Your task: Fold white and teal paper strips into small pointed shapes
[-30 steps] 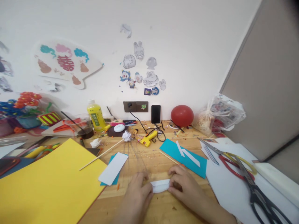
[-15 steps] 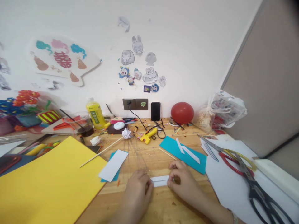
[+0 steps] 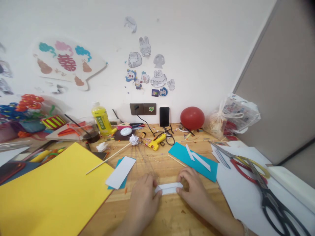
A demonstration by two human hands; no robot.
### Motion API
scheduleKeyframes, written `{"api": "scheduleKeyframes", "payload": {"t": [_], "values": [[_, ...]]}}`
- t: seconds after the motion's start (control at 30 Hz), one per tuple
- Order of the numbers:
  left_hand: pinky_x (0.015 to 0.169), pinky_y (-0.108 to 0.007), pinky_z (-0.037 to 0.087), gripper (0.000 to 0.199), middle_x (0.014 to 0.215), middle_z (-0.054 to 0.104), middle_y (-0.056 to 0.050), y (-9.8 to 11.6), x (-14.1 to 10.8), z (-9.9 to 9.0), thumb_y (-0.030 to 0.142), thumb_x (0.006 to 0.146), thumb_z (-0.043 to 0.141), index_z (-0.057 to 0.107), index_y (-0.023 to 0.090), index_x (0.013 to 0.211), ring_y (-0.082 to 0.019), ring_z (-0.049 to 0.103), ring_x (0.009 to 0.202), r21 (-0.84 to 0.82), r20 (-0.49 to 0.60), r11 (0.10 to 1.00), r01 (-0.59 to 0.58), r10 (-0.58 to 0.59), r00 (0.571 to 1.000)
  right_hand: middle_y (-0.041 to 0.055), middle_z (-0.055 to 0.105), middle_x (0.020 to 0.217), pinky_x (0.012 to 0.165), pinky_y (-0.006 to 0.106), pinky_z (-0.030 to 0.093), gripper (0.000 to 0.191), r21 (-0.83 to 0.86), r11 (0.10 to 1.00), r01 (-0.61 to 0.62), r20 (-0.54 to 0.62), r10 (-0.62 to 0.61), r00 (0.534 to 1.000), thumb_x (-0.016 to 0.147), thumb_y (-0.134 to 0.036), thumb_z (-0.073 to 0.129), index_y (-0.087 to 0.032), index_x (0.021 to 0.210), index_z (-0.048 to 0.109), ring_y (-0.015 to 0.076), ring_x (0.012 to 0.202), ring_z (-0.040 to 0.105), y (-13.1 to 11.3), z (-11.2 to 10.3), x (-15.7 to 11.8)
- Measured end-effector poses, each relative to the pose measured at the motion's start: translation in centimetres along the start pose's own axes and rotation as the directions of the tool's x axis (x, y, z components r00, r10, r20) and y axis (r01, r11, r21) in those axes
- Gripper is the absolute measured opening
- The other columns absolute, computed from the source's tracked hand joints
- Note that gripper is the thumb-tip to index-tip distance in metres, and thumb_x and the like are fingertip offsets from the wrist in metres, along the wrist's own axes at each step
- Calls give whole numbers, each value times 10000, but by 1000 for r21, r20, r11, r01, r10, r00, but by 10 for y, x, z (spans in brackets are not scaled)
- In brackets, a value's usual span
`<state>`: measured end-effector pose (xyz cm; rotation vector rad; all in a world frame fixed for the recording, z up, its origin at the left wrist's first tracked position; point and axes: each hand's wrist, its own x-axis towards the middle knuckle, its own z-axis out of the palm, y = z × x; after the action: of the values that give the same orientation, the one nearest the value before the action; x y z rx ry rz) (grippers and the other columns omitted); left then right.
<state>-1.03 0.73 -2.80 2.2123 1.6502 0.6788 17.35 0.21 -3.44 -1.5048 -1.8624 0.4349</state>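
A small folded white paper strip (image 3: 169, 188) lies over the wooden table in front of me, a crease running along its length and its ends slanted. At its left end, my left hand (image 3: 145, 195) has its thumb and fingers curled about the paper. My right hand (image 3: 193, 188) holds the other end, thumb at the near corner and forefinger at the far edge. Left of my hands, a white paper rectangle (image 3: 121, 172) rests on blue paper. Two thin white strips (image 3: 201, 162) lie on a blue sheet (image 3: 177, 152) beyond my right hand.
Yellow card (image 3: 56, 193) covers the left side, a stick with a crumpled paper head (image 3: 134, 140) across its edge. Scissors (image 3: 268, 193) lie on white sheets at right. Behind are a yellow glue gun (image 3: 157, 142), phone (image 3: 164, 117), red balloon (image 3: 192, 118) and drink bottle (image 3: 101, 119).
My fingers have opened a little at both ends of the paper strip, so more of it shows. Its slanted ends are now visible. The hands stay in nearly the same place.
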Motion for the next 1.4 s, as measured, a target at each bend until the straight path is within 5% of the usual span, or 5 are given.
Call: {"api": "scheduleKeyframes", "payload": {"t": [0.17, 0.37, 0.8, 1.17, 1.4], "values": [[637, -273, 327, 68, 719, 524, -1, 0, 2, 1, 135, 676, 509, 465, 186, 686, -178, 475, 723, 5, 4, 1000, -11, 11, 1000, 45, 509, 1004, 827, 382, 371, 199, 2, 982, 191, 103, -190, 976, 710, -88, 523, -245, 793, 611, 216, 961, 450, -10, -1, -4], [636, -270, 337, 71, 724, 527, -3, 1, 2, -1, 128, 672, 518, 474, 182, 686, -175, 488, 725, -8, 15, 1000, -2, 2, 1000, 45, 561, 973, 810, 355, 421, 243, -18, 1000, 19, 156, -16, 988, 692, -288, 656, -275, 931, 617, 210, 929, 492, -20, 3, -3], [654, -268, 335, 71, 762, 544, 5, -6, 2, -9, 184, 680, 555, 491, 195, 711, -177, 498, 757, 24, 66, 1000, -17, 15, 998, 29, 527, 1075, 861, 410, 351, 301, -127, 934, 334, 205, -305, 930, 783, -112, 512, -356, 877, 660, 214, 1025, 421, -4, -14, -6], [646, -285, 361, 34, 764, 549, -2, -2, 0, -9, 172, 705, 520, 492, 189, 712, -176, 503, 749, 55, 51, 998, -36, 33, 998, 30, 561, 1050, 854, 414, 373, 347, -199, 920, 338, 309, -269, 912, 751, -79, 476, -330, 911, 654, 232, 1041, 420, 4, -40, -6], [710, -336, 403, 302, 1026, 561, -46, -5, -2, 0, 107, 756, 493, 557, 296, 983, -213, 500, 897, 217, 49, 883, -416, 416, 908, 37, 600, 981, 859, 381, 364, 309, -100, 898, 429, 279, -388, 878, 724, -30, 417, -230, 843, 621, 198, 950, 472, -5, -42, -4]]}}
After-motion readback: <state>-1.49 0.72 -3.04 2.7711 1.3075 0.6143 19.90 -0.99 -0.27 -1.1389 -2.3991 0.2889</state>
